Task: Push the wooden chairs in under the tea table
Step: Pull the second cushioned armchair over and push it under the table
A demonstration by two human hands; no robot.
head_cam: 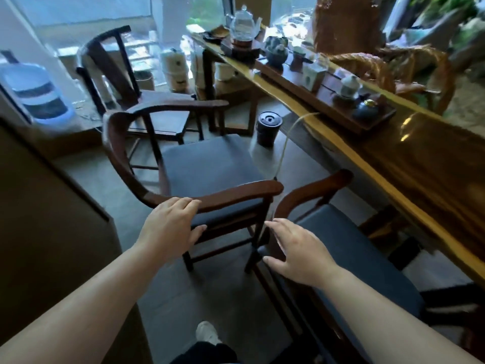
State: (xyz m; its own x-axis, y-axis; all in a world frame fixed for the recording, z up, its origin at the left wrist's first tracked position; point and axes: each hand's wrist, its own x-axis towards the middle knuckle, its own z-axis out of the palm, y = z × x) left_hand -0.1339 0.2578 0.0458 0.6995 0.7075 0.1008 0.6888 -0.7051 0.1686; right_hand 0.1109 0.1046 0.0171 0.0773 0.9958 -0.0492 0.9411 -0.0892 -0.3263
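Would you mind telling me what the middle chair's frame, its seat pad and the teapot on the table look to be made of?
Chair frame: apparently dark reddish-brown wood, smooth, with a soft sheen on the armrest. Seat pad: dark matte fabric or similar upholstery, no gloss. Teapot: clear glass, see-through with bright highlights.

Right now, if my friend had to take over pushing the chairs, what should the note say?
Left hand: open, fingers resting on the curved rail of the middle chair, not gripping.
Right hand: open, hovering between the middle chair and the near chair, holding nothing.
Middle chair: standing out on the floor, clear of the tea table, turned at an angle.
Near chair: seat partly under the table edge.
Far chair: out by the window, away from the table.
Done: nothing fully tucked in.
Left: push all three under. Mind the dark bin on the floor near the table.
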